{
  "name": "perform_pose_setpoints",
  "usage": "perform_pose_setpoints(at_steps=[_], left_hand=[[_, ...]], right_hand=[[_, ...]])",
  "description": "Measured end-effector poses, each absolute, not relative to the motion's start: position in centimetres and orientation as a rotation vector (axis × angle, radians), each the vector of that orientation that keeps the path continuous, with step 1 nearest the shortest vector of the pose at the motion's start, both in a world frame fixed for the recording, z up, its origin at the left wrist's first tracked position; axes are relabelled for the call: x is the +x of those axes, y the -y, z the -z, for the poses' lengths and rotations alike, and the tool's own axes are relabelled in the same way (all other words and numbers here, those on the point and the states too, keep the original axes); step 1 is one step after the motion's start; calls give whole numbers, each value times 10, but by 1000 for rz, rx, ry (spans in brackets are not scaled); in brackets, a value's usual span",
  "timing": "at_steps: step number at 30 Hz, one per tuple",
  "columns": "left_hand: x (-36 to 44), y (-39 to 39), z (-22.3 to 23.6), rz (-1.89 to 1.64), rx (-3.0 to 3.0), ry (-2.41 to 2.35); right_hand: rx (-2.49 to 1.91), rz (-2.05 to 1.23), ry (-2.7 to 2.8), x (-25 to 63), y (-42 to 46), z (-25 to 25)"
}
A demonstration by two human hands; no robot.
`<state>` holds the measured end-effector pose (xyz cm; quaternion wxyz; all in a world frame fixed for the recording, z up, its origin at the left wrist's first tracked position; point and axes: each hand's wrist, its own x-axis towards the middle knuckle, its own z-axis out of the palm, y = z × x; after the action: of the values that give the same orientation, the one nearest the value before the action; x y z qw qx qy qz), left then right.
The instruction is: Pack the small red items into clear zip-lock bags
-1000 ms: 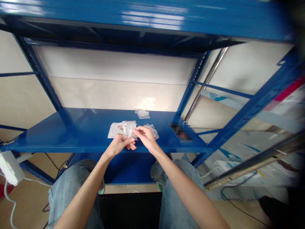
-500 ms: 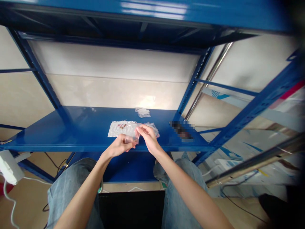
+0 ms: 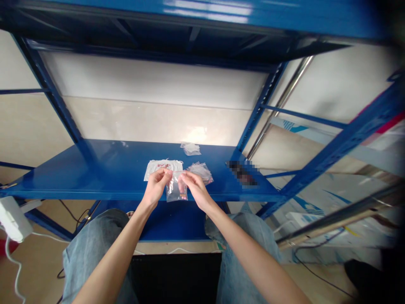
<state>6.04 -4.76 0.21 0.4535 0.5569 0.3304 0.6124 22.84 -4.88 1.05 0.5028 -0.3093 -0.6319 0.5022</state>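
Observation:
A small clear plastic bag [image 3: 174, 192] hangs upright between my hands at the shelf's front edge, with a few small reddish and yellowish pieces low in it. My left hand [image 3: 155, 184] pinches the bag's top left corner. At the top right, the fingers of my right hand [image 3: 196, 186] close on the same bag. Behind my left hand lies a white cloth pouch [image 3: 152, 168] with small reddish pieces on it. Beyond my right hand is a pile of clear bags [image 3: 202, 170], some with small coloured pieces inside.
Farther back on the blue shelf [image 3: 104, 169] lies a stack of flat clear bags [image 3: 191, 148]. A pixelated dark object [image 3: 242, 172] rests at the right. The upper shelf [image 3: 202, 21] overhangs, and a white power strip [image 3: 14, 219] is at the left.
My left hand has moved up from the bag's lower part to its top edge. The bag now hangs upright and nearer to me, uncovering more of the bag pile behind it.

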Motion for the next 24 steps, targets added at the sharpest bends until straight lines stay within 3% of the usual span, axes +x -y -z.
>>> perform_pose_setpoints(at_steps=[24], left_hand=[[70, 51, 0, -1517, 1410, -840]], right_hand=[[-877, -1224, 1292, 235, 42, 2]])
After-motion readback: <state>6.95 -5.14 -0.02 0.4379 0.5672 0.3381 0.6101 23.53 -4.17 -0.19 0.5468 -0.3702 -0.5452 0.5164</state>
